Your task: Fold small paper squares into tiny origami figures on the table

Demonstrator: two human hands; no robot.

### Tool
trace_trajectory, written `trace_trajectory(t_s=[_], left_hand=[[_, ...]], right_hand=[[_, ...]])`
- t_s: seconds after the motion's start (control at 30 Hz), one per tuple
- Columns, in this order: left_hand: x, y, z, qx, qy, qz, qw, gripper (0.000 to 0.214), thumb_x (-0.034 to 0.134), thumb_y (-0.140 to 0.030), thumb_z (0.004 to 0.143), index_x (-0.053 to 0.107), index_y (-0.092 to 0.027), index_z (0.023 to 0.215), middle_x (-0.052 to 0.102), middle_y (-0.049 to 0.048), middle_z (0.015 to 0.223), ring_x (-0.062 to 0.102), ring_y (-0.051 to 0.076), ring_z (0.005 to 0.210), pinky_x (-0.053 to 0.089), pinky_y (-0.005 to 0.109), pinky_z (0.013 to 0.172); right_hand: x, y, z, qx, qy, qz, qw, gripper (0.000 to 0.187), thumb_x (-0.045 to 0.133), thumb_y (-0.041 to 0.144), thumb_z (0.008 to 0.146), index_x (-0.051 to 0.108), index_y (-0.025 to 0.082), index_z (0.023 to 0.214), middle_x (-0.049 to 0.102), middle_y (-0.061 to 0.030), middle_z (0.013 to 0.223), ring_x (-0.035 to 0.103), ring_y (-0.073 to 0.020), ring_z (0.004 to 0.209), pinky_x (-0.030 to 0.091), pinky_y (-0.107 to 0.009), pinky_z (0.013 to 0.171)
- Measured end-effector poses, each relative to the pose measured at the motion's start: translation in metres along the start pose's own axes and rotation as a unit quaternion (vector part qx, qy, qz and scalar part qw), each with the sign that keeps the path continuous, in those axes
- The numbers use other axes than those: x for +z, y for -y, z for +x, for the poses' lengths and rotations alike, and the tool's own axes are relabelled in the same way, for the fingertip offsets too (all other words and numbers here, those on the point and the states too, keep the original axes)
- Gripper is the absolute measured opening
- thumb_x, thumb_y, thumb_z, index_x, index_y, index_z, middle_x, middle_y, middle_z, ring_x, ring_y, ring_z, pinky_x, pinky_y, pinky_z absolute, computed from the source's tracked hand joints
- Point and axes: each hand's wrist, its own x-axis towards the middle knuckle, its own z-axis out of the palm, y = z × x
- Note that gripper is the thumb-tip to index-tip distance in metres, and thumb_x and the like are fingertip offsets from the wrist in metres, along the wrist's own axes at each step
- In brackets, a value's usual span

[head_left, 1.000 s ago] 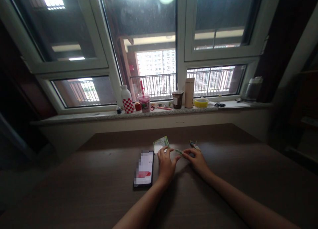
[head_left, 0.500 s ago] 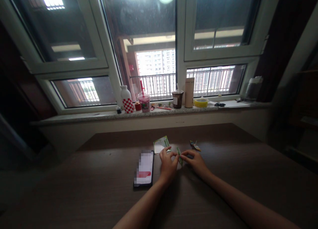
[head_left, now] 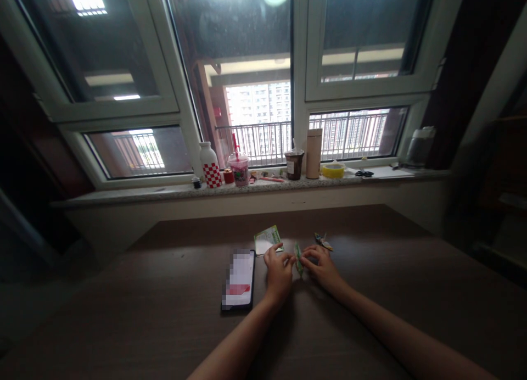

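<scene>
Between my two hands, just above the brown table, is a small folded piece of green patterned paper [head_left: 298, 258]. My left hand [head_left: 280, 267] pinches its left side with thumb and fingers. From the other side, my right hand [head_left: 323, 264] grips it with the fingertips closed. A green and white paper sheet [head_left: 267, 239] lies flat beyond my left hand, partly covered by its fingers. Behind my right hand rests a small folded paper piece [head_left: 324, 241] with yellow and dark patterns. Fine detail of the folds is too small to tell.
A phone [head_left: 239, 280] with a lit screen lies left of my left hand on the table [head_left: 164, 325]. Along the windowsill [head_left: 263, 186] stand a checkered bottle [head_left: 211, 166], a pink cup [head_left: 239, 168], a brown cup [head_left: 294, 165], a tan flask [head_left: 314, 154] and yellow tape [head_left: 333, 171].
My right hand has shifted slightly and its fingers are more bent around the paper. The green paper now stands a little more upright between my hands. The phone and sheet have stayed put.
</scene>
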Motion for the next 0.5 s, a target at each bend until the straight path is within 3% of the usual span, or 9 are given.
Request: trace_trajectory(t_s=[0.23, 0.33, 0.5], left_hand=[[0.000, 0.002, -0.002, -0.001, -0.004, -0.004, 1.000, 0.007, 0.066, -0.021, 0.079, 0.072, -0.020, 0.078, 0.052, 0.0095, 0.121, 0.043, 0.029, 0.124, 0.031, 0.047, 0.110], [0.000, 0.002, -0.002, 0.002, -0.009, -0.003, 1.000, 0.007, 0.064, -0.022, 0.080, 0.071, -0.020, 0.077, 0.053, 0.0096, 0.120, 0.043, 0.029, 0.123, 0.031, 0.048, 0.110], [-0.002, -0.002, -0.003, 0.001, -0.020, -0.007, 1.000, 0.005, 0.066, -0.023, 0.079, 0.071, -0.022, 0.081, 0.054, 0.0086, 0.120, 0.044, 0.029, 0.123, 0.032, 0.048, 0.109]], right_hand=[[-0.003, -0.001, 0.001, 0.003, -0.013, 0.044, 0.999, 0.033, 0.066, 0.055, 0.074, 0.072, 0.022, 0.068, 0.066, -0.0085, 0.091, 0.058, -0.0269, 0.099, 0.040, -0.042, 0.095], [-0.006, 0.005, 0.001, 0.003, 0.010, 0.067, 0.998, 0.034, 0.067, 0.055, 0.073, 0.073, 0.022, 0.068, 0.067, -0.0090, 0.095, 0.060, -0.0258, 0.098, 0.041, -0.041, 0.095], [-0.009, 0.014, 0.001, 0.010, -0.002, 0.097, 0.995, 0.034, 0.069, 0.054, 0.071, 0.070, 0.021, 0.065, 0.070, -0.0093, 0.091, 0.063, -0.0256, 0.094, 0.044, -0.041, 0.093]])
